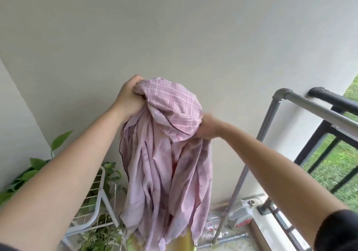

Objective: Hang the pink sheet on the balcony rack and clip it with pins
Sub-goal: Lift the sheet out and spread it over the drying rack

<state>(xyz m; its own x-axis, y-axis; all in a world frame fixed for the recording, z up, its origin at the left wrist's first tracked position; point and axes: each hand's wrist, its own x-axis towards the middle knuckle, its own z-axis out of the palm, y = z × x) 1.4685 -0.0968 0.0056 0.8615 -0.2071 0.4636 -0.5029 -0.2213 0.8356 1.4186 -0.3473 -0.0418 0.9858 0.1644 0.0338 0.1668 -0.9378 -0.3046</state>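
Both bare arms reach up from the lower corners to mid-frame. The left hand (129, 95) clenches the bunched top of the thin pink checked fabric sheet (166, 163). The right hand (208, 128) grips the bundle's right side, probably held high to find an edge. The sheet's long axis hangs straight down. Farther right stands the grey metal tube rack (310, 105), apart from it.

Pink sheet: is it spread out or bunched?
Bunched: left hand and right hand grip the pink sheet gathered; it hangs in folds.
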